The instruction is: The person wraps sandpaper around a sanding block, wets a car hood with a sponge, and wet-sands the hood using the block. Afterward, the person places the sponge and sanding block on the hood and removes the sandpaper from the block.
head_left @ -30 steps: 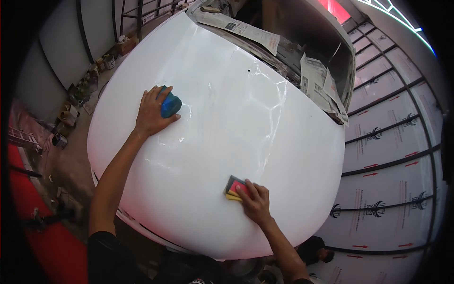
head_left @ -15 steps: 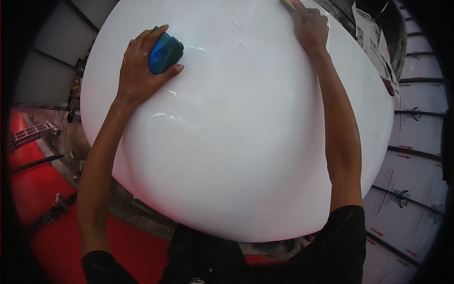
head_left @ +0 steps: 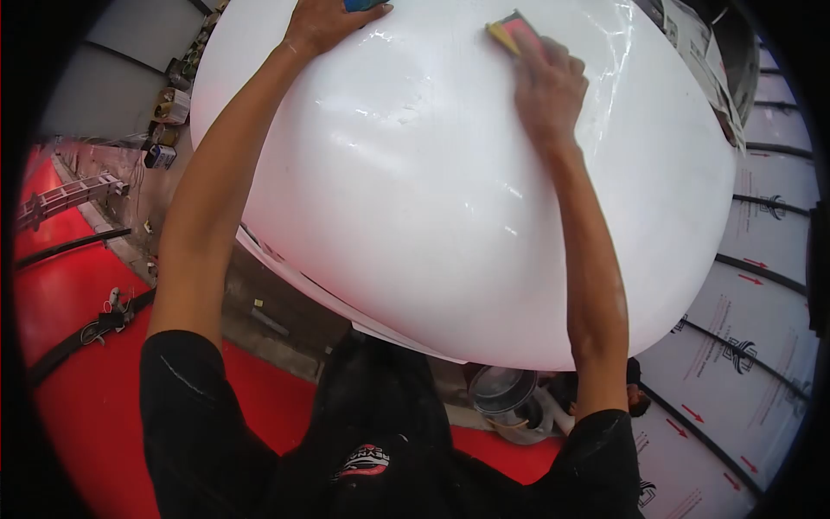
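Note:
A large, glossy white curved panel (head_left: 415, 199) with wet streaks fills the middle of the view. My left hand (head_left: 333, 22) is at the panel's top edge in the frame, closed round a blue sponge (head_left: 363, 4) that is mostly cut off by the frame. At the upper right of the panel, my right hand (head_left: 552, 91) grips a small block (head_left: 516, 33), reddish with a yellow edge, against the white surface. The right fingers are slightly blurred.
Below the panel are a metal bucket (head_left: 503, 389) and part of another person (head_left: 638, 400). A ladder (head_left: 73, 197) lies at left near red flooring (head_left: 86, 346). Newsprint (head_left: 705, 65) covers a part at upper right. Printed wall sheets (head_left: 718, 346) stand at right.
The view has shifted, showing the bucket and a person below. My left hand with the sponge is now higher in view; my right hand with the block is lower and farther left.

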The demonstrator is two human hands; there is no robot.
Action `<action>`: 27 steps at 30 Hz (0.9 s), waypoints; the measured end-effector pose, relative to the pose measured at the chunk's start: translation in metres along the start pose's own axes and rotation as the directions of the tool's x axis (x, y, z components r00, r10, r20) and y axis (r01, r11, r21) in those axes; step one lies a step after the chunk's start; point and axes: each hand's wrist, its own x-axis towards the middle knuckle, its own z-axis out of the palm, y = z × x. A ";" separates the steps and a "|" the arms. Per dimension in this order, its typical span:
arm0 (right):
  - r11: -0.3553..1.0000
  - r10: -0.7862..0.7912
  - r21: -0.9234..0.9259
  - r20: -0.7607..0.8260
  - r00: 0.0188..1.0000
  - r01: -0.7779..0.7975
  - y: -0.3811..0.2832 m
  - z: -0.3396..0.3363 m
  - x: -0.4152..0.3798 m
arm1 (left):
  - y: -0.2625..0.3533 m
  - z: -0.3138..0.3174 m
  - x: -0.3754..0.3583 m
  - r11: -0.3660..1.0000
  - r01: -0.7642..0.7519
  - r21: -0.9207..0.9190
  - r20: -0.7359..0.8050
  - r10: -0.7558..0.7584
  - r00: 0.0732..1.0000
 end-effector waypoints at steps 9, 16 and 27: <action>0.980 0.044 0.191 0.079 0.996 -0.058 -0.154 -0.128 -0.255 | 0.085 0.020 -0.097 0.958 -0.242 -0.157 -0.114 0.226 0.967; 0.981 0.163 0.099 0.069 0.984 -0.169 -0.125 -0.175 -0.338 | 0.213 0.008 -0.251 0.934 -0.233 -0.271 0.030 0.250 0.968; 0.944 0.329 0.037 -0.058 0.943 -0.327 -0.063 -0.203 -0.352 | 0.223 0.012 -0.257 0.941 -0.178 -0.289 -0.014 0.182 0.983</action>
